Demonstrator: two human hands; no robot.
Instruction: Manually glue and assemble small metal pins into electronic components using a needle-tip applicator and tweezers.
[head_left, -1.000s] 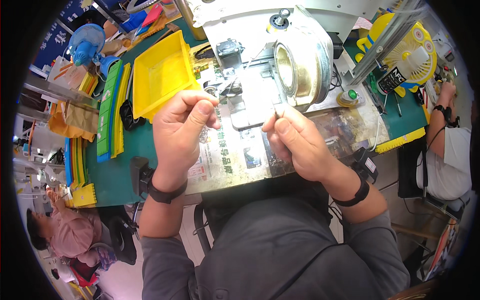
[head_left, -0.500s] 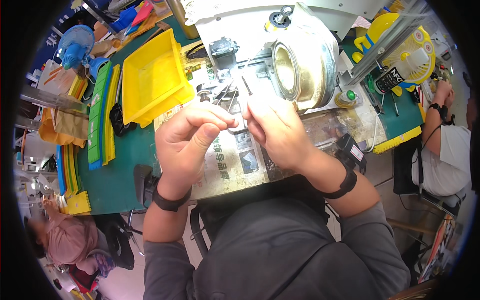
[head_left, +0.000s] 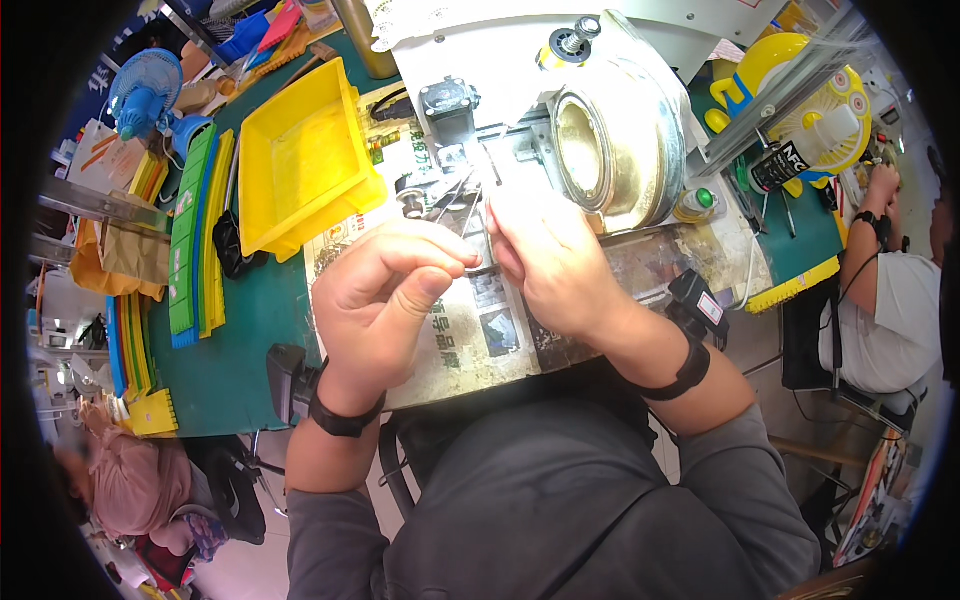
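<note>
Thin dark rod (head_left: 491,164): one piece. It is projecting from the right hand (head_left: 550,262), inward of the near edge of the green tabletop (head_left: 235,345) and left of a broad metal wheel (head_left: 632,150). Lamp glare is whitening its surroundings; its lower end is hiding behind the fingers. The exposed end is pointing toward the far edge, presumably to leave it unobstructed in the brightest light.

Right hand: fingers are curling tightly, apparently pinching the rod; the exact contact is not showing. The back of the hand is facing up, the wrist nearly straight, the forearm slanting in from the near edge's right part.

Left hand (head_left: 375,305): half-curled, thumb lying below the forefinger, fingertips pointing right, just beside the right hand's. Whether it is gripping anything, or how far it is closing, cannot be told. Its nearness is probably serving as a steady or a guide.

Printed paper sheet (head_left: 460,345): lying beneath both hands, reaching toward the near edge, likely protecting the surface.

Yellow plastic tray (head_left: 310,165): standing toward the far-left corner, left of the machine, probably for easy left-hand reach.

Green button (head_left: 705,197): sitting right of the wheel, seemingly for right-hand access.
</note>
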